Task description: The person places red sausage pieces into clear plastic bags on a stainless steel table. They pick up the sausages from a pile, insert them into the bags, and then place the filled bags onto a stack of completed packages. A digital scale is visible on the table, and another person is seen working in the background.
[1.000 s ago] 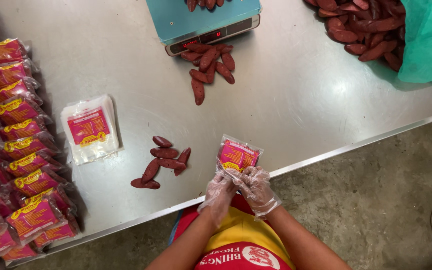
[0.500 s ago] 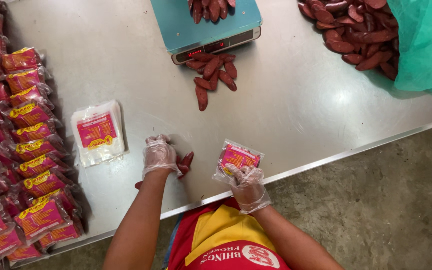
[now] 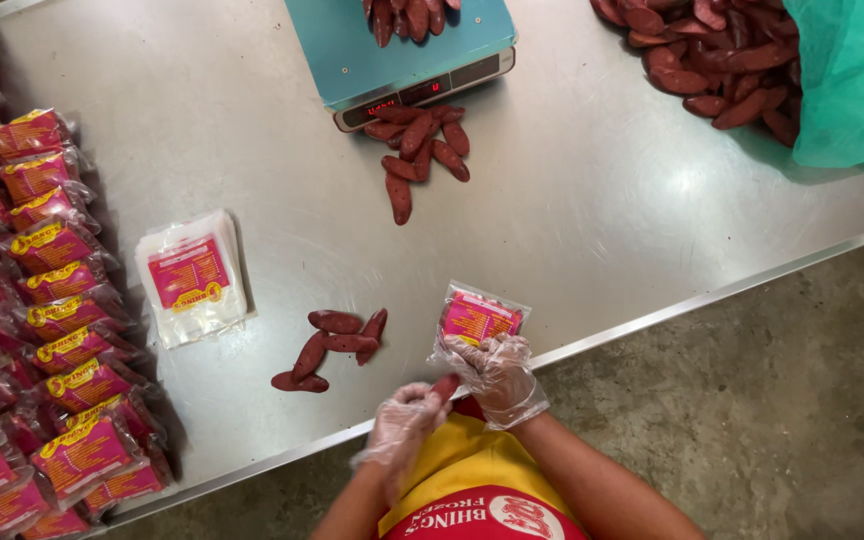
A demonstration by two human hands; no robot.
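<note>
gloved hands: 2 | loose sausages (image 3: pixel 334 344) at lower centre: 5 | sausages (image 3: pixel 420 150) below the scale (image 3: pixel 397 52): about 8 | empty-pouch stacks (image 3: pixel 192 277): 1 | held pouches (image 3: pixel 477 318): 1

A blue weighing scale (image 3: pixel 407 50) stands at the far edge of the steel table (image 3: pixel 602 230), red sausages (image 3: pixel 417 145) scattered just before it. A bigger sausage heap (image 3: pixel 712 60) fills the far right corner beside green netting (image 3: pixel 852 80). Filled packets (image 3: pixel 42 320) line the left edge, a stack of empty pouches (image 3: pixel 192 275) near them.

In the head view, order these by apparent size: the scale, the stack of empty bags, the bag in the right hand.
1. Scale, partly cut off
2. Stack of empty bags
3. Bag in right hand
</note>
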